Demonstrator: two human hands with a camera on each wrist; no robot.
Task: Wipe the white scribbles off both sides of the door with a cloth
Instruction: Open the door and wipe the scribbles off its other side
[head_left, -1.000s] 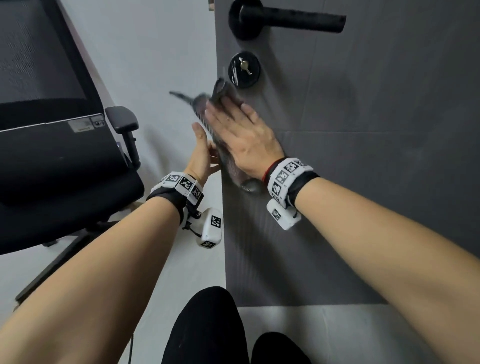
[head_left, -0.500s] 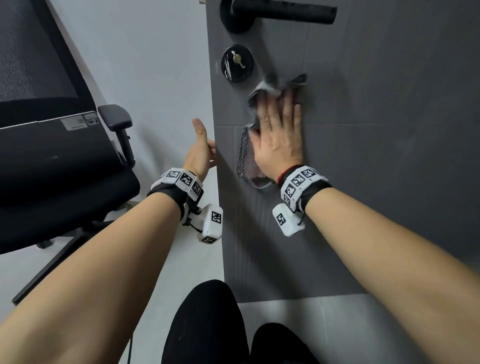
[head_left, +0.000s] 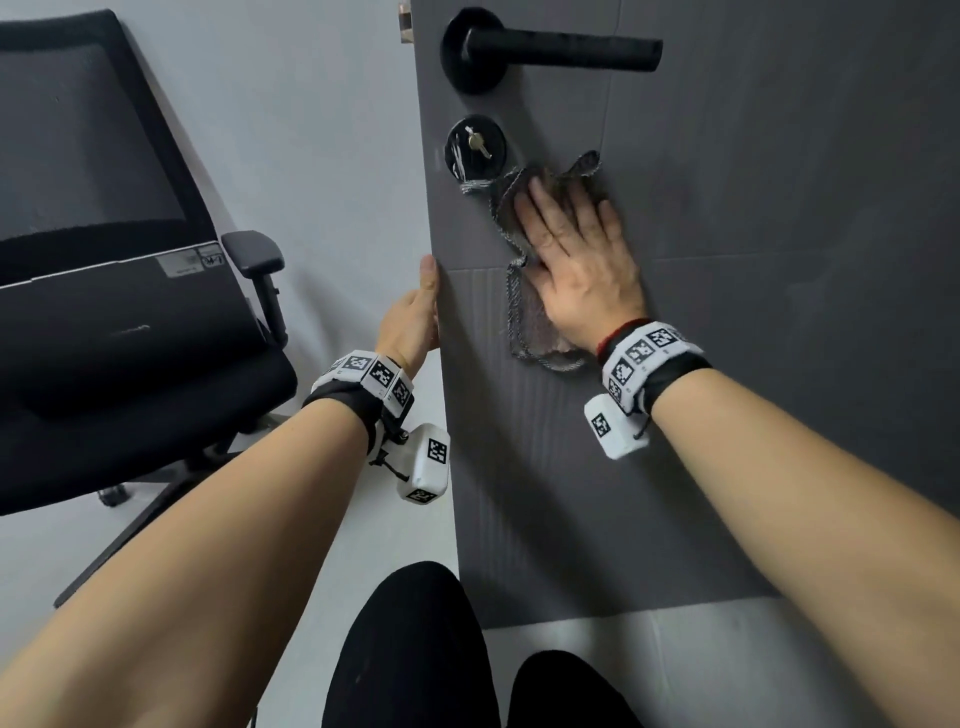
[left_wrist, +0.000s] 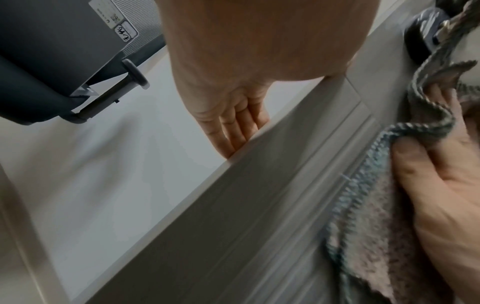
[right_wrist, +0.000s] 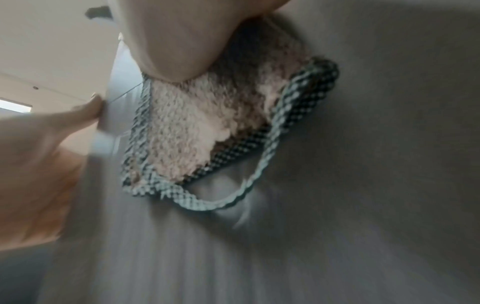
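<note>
A dark grey door (head_left: 727, 364) stands ajar in front of me. My right hand (head_left: 571, 244) lies flat with straight fingers, pressing a grey-pink cloth (head_left: 524, 322) against the near face just below the round lock (head_left: 475, 148). The cloth (right_wrist: 202, 123) bunches under the palm and its braided border hangs loose. My left hand (head_left: 413, 322) holds the door's free edge, the thumb on the near side and the fingers (left_wrist: 233, 127) behind on the far side. I see no clear white scribbles on the near face; the far face is hidden.
A black lever handle (head_left: 561, 52) juts out above the lock. A black office chair (head_left: 130, 312) stands to the left on the pale floor, its armrest (head_left: 254, 254) close to the door edge. My knees (head_left: 415, 649) are at the bottom.
The right hand slid the cloth from the door's left edge to the right, under the lock. The left hand, open beside the edge before, now grips the edge.
</note>
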